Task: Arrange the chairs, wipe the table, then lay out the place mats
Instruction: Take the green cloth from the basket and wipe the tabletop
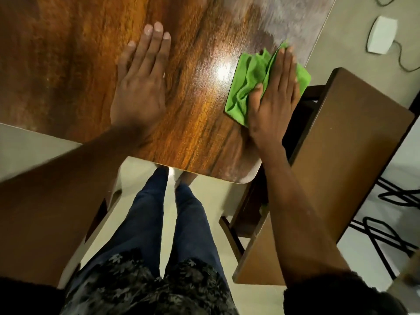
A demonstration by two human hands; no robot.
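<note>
The left hand lies flat on the wooden table, fingers straight and together, holding nothing. The right hand presses a bunched green cloth onto the table near its right edge, fingers stretched over the cloth and the thumb tucked into its folds. The head view looks straight down at the table's near right corner. A brown chair stands just beside that edge, its seat partly under the top. The wiping step looks to be under way: the far right of the surface has a dull, smeared patch, so it seems unfinished. No place mats show, so laying them out is probably still to come.
</note>
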